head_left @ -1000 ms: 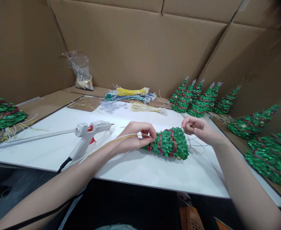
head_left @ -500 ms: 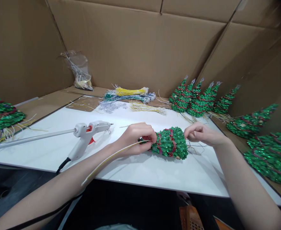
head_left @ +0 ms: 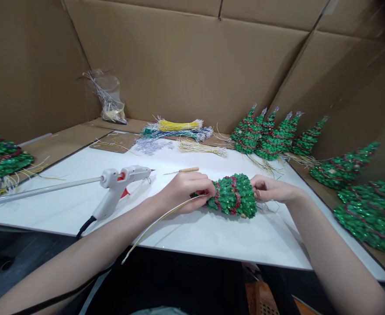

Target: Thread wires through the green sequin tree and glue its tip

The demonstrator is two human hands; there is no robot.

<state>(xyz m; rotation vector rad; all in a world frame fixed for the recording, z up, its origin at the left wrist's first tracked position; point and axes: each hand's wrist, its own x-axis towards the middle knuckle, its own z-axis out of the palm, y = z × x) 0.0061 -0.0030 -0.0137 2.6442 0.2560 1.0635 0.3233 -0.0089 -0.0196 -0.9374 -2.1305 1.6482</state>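
A small green tinsel Christmas tree (head_left: 234, 196) with red garland lies on its side on the white tabletop, its tip to the left. My left hand (head_left: 192, 192) is closed round its narrow upper end, hiding the tip. From those fingers a white-and-yellow wire (head_left: 159, 221) trails down over my forearm, past the table's edge. At the tree's wide base, my right hand (head_left: 266, 189) is closed with bent fingers; what they hold is hidden inside or behind the base. Thin loose wires (head_left: 271, 205) show below that hand. Behind my left hand lies an awl (head_left: 189, 169) with a wooden handle.
A white glue gun (head_left: 115, 192) stands at left, its long glue stick reaching leftward. Bundles of wire (head_left: 181, 125) lie at the back, near a clear plastic bag (head_left: 112, 98). Several finished-looking trees (head_left: 267, 135) line the right side. Another tree (head_left: 4, 155) is far left. Cardboard walls surround the table.
My right hand has moved slightly left, up against the tree's base. The wire at my left hand has swung down and rightward. More of the awl's handle shows.
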